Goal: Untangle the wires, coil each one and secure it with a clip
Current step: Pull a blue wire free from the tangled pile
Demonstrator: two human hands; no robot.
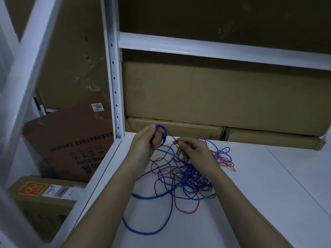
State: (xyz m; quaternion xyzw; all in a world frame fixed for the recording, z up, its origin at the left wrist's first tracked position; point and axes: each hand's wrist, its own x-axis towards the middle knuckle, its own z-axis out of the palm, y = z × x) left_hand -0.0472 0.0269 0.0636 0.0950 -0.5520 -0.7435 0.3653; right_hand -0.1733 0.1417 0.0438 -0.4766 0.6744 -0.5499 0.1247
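A tangle of blue wire (186, 178) and red wire (189, 211) lies on the white shelf (259, 203). My left hand (146, 143) holds a small coil of blue wire (162, 133) wound around its fingers, raised above the shelf. My right hand (192, 149) pinches a blue strand that runs from the coil down into the tangle. Red loops (227, 162) stick out to the right of my right hand. No clip is visible.
Flat cardboard boxes (179, 130) lie at the back of the shelf under a larger box (215, 97). A white perforated upright (114, 77) stands at the shelf's left corner. More cardboard boxes (71, 144) sit lower left, beyond the shelf edge.
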